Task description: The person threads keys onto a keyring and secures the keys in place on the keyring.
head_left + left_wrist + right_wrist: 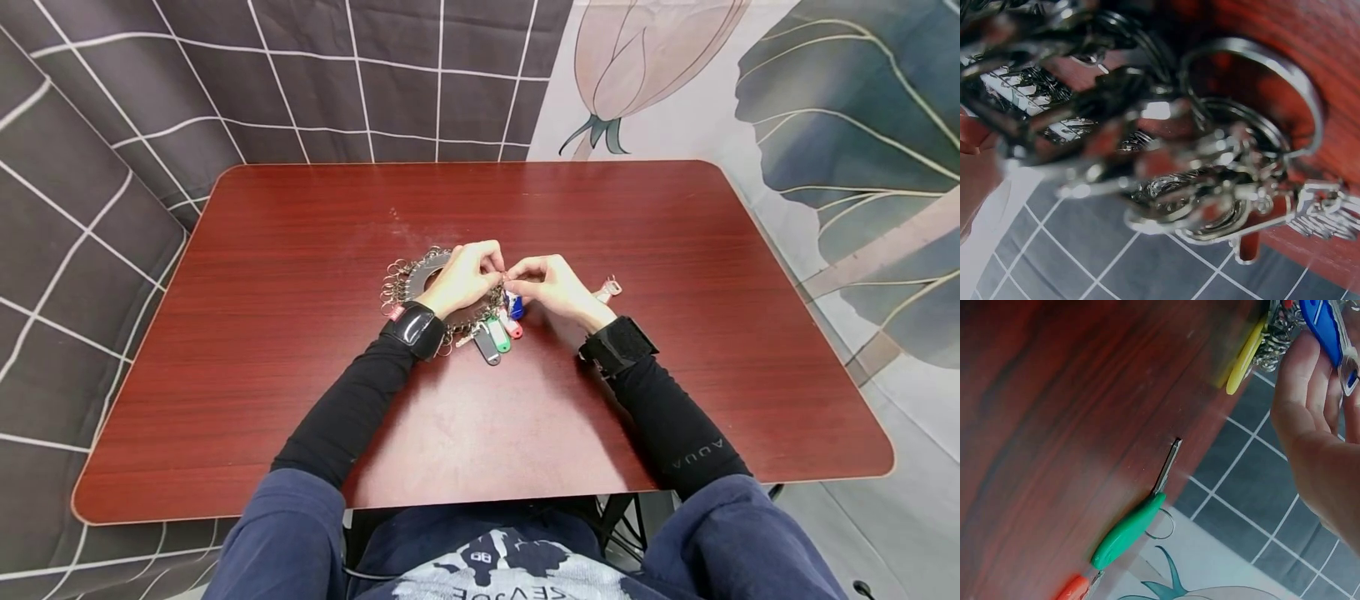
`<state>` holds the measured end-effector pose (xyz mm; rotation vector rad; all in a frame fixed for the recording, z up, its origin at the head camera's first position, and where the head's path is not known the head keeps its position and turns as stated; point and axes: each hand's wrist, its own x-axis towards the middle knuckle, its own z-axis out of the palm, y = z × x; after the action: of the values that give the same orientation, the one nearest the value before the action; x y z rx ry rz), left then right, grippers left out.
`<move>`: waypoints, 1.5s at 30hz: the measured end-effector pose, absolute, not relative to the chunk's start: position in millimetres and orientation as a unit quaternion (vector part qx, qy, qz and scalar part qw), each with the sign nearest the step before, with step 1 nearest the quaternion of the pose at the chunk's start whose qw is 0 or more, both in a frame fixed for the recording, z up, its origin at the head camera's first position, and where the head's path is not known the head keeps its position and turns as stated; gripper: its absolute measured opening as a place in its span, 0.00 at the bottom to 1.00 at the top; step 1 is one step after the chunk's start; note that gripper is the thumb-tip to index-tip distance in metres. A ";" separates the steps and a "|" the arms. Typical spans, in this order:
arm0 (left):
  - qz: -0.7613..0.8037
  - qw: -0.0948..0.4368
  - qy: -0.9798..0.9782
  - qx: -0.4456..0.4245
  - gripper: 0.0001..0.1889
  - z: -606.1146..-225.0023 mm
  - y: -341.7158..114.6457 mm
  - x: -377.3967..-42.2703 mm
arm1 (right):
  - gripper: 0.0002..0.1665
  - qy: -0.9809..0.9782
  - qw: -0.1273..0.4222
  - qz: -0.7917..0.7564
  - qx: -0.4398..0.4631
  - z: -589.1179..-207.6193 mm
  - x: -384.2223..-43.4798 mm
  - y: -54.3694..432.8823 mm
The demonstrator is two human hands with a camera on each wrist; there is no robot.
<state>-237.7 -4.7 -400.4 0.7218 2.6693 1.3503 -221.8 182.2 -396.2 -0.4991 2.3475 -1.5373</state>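
A large flat metal key hoop lies on the table, with many small metal rings and clips around its edge. My left hand reaches over it and pinches at its right side; its fingertips hide the exact grip. Facing it, my right hand has thumb and fingers together, the fingertips of both hands meeting. In the right wrist view that right hand holds a key with a blue tag. Grey, green and red tags hang below the hoop. Rings and clips fill the left wrist view, blurred.
Beyond my right wrist lies a pale key tag, partly hidden. The right wrist view shows a green-tagged key, an orange-red tag and a yellow tag. The red-brown table meets a grey checked curtain.
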 end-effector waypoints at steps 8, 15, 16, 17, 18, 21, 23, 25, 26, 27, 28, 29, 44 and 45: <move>0.438 0.007 0.860 0.261 0.03 -399.8 -4.1 -236.9 | 0.13 0.844 0.116 -0.487 -0.191 -394.7 -223.4 183.9; 0.441 -0.016 0.851 0.284 0.05 -400.9 -4.2 -236.1 | 0.13 0.848 0.111 -0.482 -0.190 -395.7 -224.5 185.7; 0.441 -0.018 0.851 0.285 0.05 -401.1 -4.2 -236.0 | 0.13 0.847 0.112 -0.484 -0.189 -395.6 -224.6 185.5; 0.441 -0.020 0.851 0.286 0.05 -401.4 -4.0 -235.8 | 0.13 0.845 0.115 -0.487 -0.189 -395.5 -224.4 185.5; 0.440 -0.022 0.851 0.287 0.05 -401.7 -4.0 -235.7 | 0.13 0.845 0.116 -0.488 -0.188 -395.5 -224.3 185.4; 0.442 -0.024 0.849 0.289 0.06 -402.6 -3.8 -235.2 | 0.13 0.844 0.120 -0.489 -0.185 -395.2 -223.8 185.6; 0.442 -0.025 0.848 0.290 0.06 -403.5 -3.8 -234.7 | 0.12 0.844 0.122 -0.489 -0.183 -395.0 -223.2 185.7; 0.442 -0.027 0.848 0.291 0.06 -404.1 -3.6 -234.1 | 0.12 0.845 0.123 -0.489 -0.179 -394.8 -222.8 185.3; 0.441 -0.029 0.849 0.291 0.06 -404.4 -3.4 -233.9 | 0.12 0.845 0.123 -0.490 -0.177 -394.7 -222.5 185.0; 0.438 -0.032 0.850 0.292 0.06 -404.4 -3.2 -233.5 | 0.12 0.845 0.121 -0.490 -0.175 -394.9 -222.3 184.7; 0.435 -0.034 0.851 0.293 0.05 -404.0 -3.0 -232.8 | 0.12 0.847 0.118 -0.488 -0.175 -395.3 -222.2 184.5; 0.432 -0.036 0.852 0.294 0.05 -403.8 -2.6 -232.4 | 0.12 0.849 0.113 -0.485 -0.174 -395.5 -221.8 183.9; 0.409 -0.050 0.868 0.279 0.06 -398.4 1.9 -230.4 | 0.07 0.862 0.034 -0.488 -0.129 -393.2 -211.9 175.4; 0.407 -0.050 0.869 0.276 0.06 -398.3 2.5 -230.4 | 0.07 0.863 0.029 -0.488 -0.128 -393.5 -211.6 175.1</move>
<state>-230.4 2.5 -398.3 0.8975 2.8224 1.3202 -211.6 175.1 -393.5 -0.3933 2.6630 -1.5039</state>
